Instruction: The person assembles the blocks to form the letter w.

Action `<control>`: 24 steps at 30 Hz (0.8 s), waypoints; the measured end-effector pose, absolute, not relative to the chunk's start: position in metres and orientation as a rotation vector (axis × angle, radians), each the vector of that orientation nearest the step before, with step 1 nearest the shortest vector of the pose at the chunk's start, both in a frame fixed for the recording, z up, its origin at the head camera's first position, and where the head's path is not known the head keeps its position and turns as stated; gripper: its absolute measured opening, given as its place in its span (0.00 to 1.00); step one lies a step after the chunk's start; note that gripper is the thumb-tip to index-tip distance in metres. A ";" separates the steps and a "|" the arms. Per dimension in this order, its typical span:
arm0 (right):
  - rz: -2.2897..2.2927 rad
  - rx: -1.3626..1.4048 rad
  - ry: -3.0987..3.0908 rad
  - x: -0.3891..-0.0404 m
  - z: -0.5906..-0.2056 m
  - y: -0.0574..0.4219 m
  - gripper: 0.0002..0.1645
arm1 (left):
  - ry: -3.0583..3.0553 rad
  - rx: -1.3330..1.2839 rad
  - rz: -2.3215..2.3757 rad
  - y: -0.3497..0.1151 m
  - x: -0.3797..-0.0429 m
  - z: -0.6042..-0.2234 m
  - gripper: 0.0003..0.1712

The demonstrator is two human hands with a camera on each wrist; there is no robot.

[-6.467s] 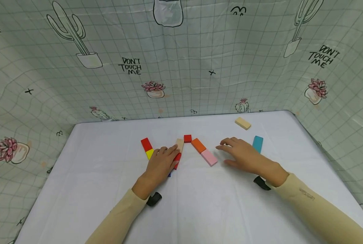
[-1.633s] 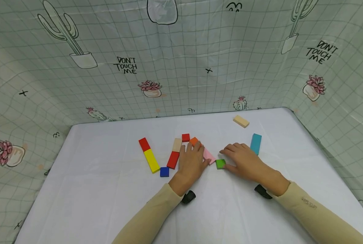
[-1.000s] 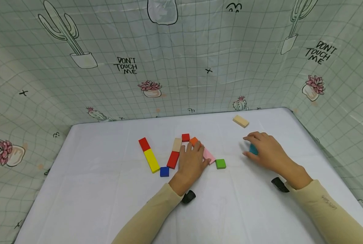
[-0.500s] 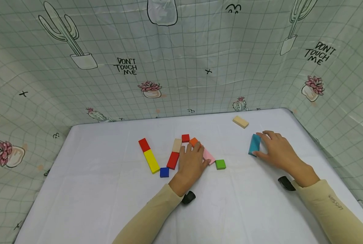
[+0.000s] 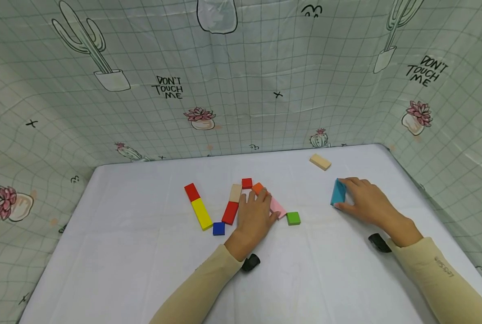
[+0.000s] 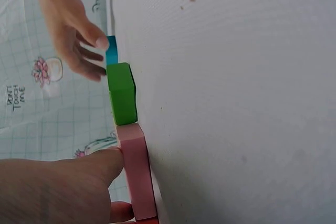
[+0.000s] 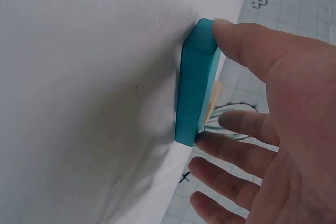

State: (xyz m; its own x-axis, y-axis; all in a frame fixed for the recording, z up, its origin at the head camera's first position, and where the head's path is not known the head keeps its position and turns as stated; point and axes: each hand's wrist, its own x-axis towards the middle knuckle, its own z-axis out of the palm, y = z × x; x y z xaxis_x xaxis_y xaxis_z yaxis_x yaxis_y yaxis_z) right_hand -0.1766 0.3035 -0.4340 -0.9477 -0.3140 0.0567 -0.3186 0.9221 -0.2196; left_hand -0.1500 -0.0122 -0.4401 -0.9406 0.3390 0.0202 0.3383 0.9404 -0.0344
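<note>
My left hand rests over the orange block and the pink block, its spread fingers partly hiding both. In the left wrist view the thumb touches the pink block's side. A green block sits against the pink one's near end. Farther right, my right hand pinches a long teal block by its two ends, between thumb and a fingertip. That block stands on its narrow side on the cloth, as the right wrist view shows, and the other fingers hang apart from it.
Left of my left hand lie a small red block, a yellow block, a blue block, a longer red block and a tan block in a zigzag. Another red block continues it. A loose tan block lies far back.
My left hand has shifted right from the tan and red blocks. A green block now adjoins the pink one. My right hand went right to the teal block, now gripped and tipped on its side.
</note>
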 end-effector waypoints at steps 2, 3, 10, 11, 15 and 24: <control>0.343 0.508 -3.066 -0.177 -0.434 0.304 0.47 | -3.070 -0.538 0.049 -0.012 -0.150 -0.440 0.36; 0.337 0.511 -3.068 -0.177 -0.434 0.304 0.48 | -3.069 -0.538 0.048 -0.012 -0.150 -0.440 0.36; 0.326 0.555 -3.083 -0.180 -0.434 0.306 0.49 | -3.070 -0.541 0.055 -0.012 -0.150 -0.441 0.37; 0.329 0.564 -3.081 -0.181 -0.434 0.306 0.49 | -3.071 -0.539 0.055 -0.012 -0.150 -0.440 0.37; 0.362 0.589 -3.064 -0.184 -0.434 0.305 0.49 | -3.076 -0.529 0.036 -0.012 -0.150 -0.441 0.38; 0.459 0.620 -3.037 -0.178 -0.431 0.283 0.50 | -3.078 -0.530 0.072 -0.012 -0.152 -0.442 0.38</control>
